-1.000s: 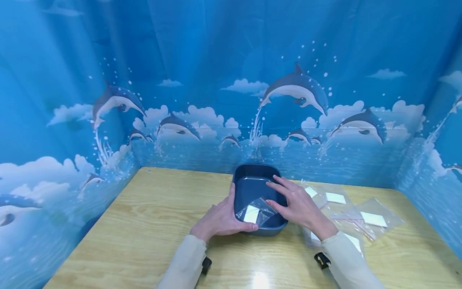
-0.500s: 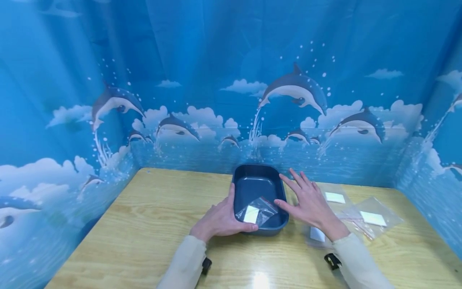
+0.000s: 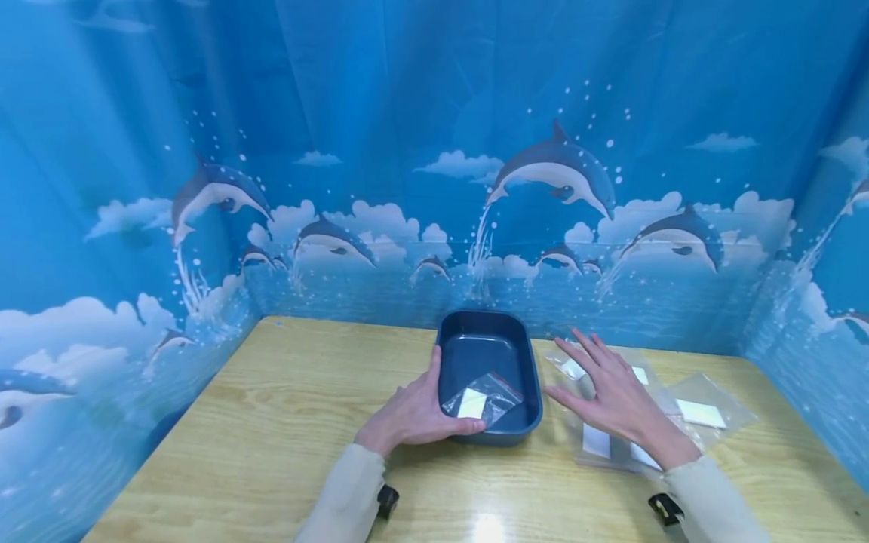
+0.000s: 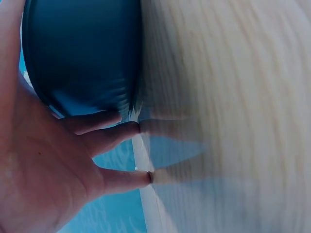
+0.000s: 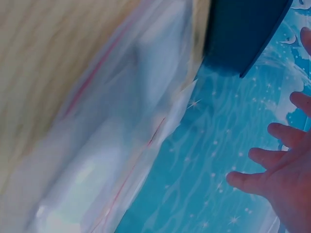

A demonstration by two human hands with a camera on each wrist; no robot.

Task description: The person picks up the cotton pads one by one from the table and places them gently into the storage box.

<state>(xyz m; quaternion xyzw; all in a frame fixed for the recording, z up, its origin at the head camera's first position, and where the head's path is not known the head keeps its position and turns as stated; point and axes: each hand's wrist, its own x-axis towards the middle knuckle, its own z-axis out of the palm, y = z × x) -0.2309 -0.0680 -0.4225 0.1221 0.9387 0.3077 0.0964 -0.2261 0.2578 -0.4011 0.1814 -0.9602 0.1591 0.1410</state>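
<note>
A dark blue rectangular plastic box [image 3: 526,343] stands on the table. My left hand [image 3: 419,413] holds its near left corner, thumb along the front rim and fingers down the left side. In the left wrist view, the fingertips [image 4: 129,130] reach the table beside the box wall. A clear zip bag [image 3: 500,400] with a white rectangle lies inside the box, near the front. To the right, my right hand [image 3: 614,392] is spread and holds nothing, over several similar zip bags [image 3: 702,413]. Those bags overlap loosely on the table, partly hidden by that hand.
The light wooden table [image 3: 292,422] ends at the back against a blue dolphin-print curtain [image 3: 380,188], which also hangs along both sides. The box stands close to that back edge. Black wrist cameras [image 3: 664,509] sit under the sleeves.
My right hand has moved right, from over the box to over the loose zip bags. The left hand stays on the box, and the bag inside lies nearly as before.
</note>
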